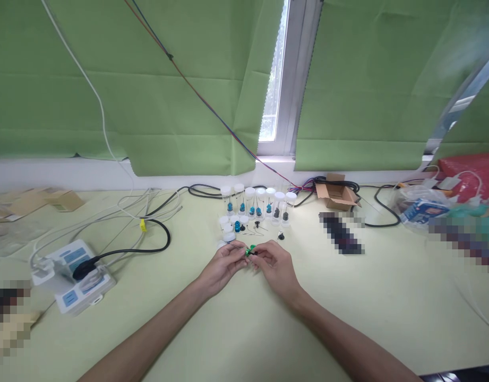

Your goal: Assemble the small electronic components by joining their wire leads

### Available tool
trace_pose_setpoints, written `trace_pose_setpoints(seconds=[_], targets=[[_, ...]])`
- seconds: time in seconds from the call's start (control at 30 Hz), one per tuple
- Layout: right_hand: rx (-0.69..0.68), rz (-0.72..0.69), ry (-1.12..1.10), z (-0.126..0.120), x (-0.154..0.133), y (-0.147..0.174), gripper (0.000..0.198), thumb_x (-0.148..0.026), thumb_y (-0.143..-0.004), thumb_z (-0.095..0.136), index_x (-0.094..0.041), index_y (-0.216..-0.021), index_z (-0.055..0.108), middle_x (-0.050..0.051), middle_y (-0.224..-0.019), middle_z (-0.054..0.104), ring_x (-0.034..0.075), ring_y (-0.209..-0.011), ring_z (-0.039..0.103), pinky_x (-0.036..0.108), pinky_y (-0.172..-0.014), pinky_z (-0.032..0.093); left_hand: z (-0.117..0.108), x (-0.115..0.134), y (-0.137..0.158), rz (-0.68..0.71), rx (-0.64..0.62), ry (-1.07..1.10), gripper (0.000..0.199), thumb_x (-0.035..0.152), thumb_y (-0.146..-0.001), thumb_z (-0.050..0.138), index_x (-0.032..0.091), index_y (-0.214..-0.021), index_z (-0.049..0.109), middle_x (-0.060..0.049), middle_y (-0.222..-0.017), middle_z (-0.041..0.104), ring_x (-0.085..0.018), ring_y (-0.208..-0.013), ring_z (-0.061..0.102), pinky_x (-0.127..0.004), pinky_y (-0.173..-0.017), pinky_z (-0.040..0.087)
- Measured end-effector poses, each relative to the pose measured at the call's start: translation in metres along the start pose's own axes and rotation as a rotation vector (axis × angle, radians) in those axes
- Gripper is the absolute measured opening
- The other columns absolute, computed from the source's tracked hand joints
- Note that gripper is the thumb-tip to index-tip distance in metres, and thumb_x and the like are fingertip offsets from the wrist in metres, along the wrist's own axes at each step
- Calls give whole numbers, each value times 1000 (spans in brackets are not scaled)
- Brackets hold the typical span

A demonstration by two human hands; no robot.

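Observation:
My left hand [225, 266] and my right hand [279, 268] meet at the middle of the table, fingertips nearly together. Between them is a small bright green part [249, 249] with a dark bit at its right side. The left thumb and fingers pinch its green side; the right fingertips close on the dark side. Just beyond the hands lie a small blue part [237, 227], thin bent metal pieces [259, 228] and a black piece with a wire [281, 236]. Behind these, several clear tubes with white caps [250, 199] stand upright, holding blue or dark parts.
To the left, a white power strip [75, 273] has a black plug [85, 269] and tangled cables. An opened cardboard box [335, 195] stands by the back wall. Plastic bags [419, 204] sit at far right, and a blurred dark object [341, 233] lies right of the tubes.

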State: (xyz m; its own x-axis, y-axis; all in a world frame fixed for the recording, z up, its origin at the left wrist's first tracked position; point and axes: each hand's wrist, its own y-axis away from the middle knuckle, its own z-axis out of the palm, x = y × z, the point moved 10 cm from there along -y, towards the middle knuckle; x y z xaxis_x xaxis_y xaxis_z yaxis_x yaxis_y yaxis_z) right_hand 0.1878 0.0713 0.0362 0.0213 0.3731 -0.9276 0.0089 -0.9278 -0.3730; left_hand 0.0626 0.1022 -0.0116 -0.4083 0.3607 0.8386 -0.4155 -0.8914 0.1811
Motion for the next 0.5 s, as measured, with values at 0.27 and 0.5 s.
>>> trace_pose_setpoints(seconds=[0.27, 0.5], targets=[[0, -31, 79, -2, -1, 1, 9, -22, -84, 65, -21, -91, 70, 4, -88, 60, 15, -70, 63, 30, -66, 57, -3, -2, -2, -2, 12, 6, 20, 18, -73, 80, 13, -87, 66, -3, -78, 69, -12, -71, 66, -22, -72, 53], [1, -56, 134, -2, -2, 1, 10, -19, -84, 65, -22, -91, 71, 5, -88, 60, 17, -75, 62, 31, -69, 57, -2, -1, -2, -2, 21, -13, 21, 20, -72, 81, 13, -85, 66, -3, -77, 69, -12, -70, 65, -22, -70, 53]])
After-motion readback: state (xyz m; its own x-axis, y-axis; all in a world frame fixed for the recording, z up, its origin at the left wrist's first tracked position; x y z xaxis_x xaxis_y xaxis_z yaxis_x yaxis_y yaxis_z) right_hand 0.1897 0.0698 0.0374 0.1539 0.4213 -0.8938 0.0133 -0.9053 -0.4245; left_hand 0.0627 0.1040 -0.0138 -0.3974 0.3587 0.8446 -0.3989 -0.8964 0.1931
